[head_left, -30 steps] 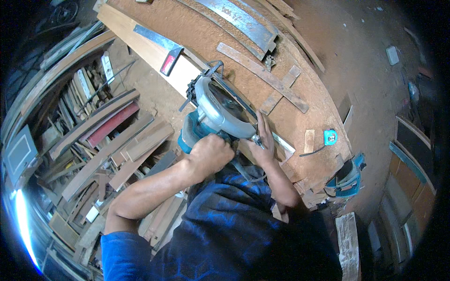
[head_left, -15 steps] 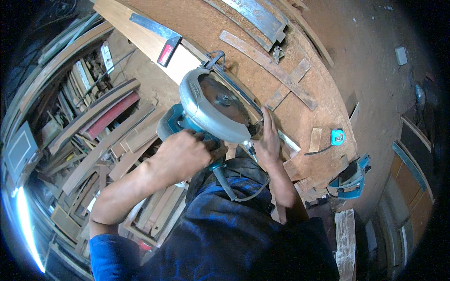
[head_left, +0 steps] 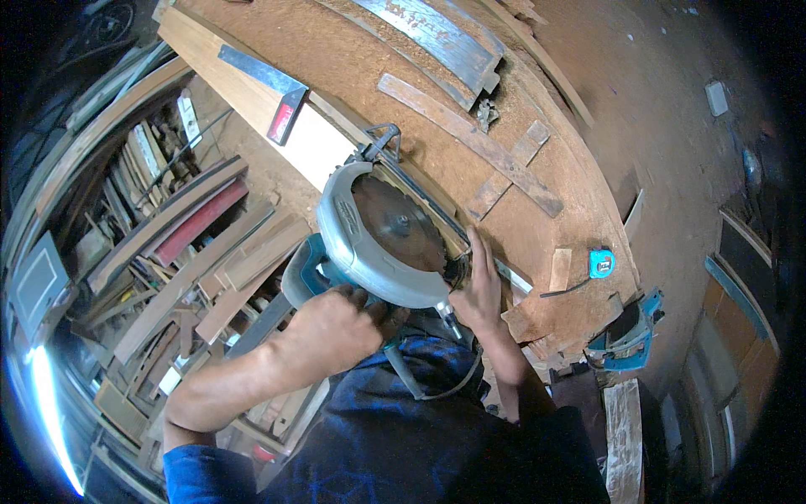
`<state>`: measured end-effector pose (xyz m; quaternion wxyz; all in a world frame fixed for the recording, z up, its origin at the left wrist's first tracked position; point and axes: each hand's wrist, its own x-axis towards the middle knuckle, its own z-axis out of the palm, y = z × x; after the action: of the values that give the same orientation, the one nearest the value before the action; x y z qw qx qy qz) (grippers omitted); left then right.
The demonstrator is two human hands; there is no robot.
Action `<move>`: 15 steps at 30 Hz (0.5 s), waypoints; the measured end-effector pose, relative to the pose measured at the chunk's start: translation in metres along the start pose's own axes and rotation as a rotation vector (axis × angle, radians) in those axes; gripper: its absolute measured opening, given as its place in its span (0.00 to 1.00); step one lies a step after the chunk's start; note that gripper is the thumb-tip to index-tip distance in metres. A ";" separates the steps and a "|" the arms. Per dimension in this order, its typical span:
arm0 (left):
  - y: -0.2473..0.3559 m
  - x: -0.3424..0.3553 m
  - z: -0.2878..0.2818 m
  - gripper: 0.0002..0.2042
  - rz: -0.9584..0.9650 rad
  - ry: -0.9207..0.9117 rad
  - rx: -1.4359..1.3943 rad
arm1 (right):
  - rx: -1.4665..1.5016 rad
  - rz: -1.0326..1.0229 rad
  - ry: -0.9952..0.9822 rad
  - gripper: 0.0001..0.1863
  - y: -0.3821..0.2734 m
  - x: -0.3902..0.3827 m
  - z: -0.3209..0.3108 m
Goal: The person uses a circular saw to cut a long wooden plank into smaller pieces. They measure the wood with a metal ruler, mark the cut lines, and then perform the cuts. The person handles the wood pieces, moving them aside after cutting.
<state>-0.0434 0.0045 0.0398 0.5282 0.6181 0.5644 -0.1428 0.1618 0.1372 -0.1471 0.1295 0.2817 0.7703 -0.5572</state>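
Left hand: fingers closed around the handle of a teal circular saw, its blade exposed. Right hand: fingers spread flat, pressing a pale board on the sawdust-covered workbench.

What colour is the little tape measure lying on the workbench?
The small tape measure is bright turquoise blue, lying on the brown sawdust-covered workbench; the head view shows it.

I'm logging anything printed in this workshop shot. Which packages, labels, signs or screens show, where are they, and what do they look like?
Saw label: small dark patch on the grey blade guard, upper left side, above the left hand; too blurred to make out.
Tape measure: small teal square case on the bench's right edge; its face is too small to tell.
No packages, signs or screens are visible.
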 end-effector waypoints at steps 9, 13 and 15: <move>0.011 0.008 0.011 0.25 -0.022 0.152 -0.024 | 0.059 0.109 -0.024 0.52 0.000 -0.007 -0.005; 0.015 0.013 0.017 0.25 0.003 0.141 -0.022 | 0.029 0.114 -0.007 0.55 0.005 -0.009 -0.005; 0.016 0.014 0.014 0.25 -0.014 0.199 -0.002 | 0.055 0.086 -0.014 0.55 0.006 -0.009 -0.005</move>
<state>-0.0197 0.0039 0.0317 0.4690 0.6247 0.6186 -0.0840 0.1734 0.1407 -0.1456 0.1512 0.3141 0.7409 -0.5740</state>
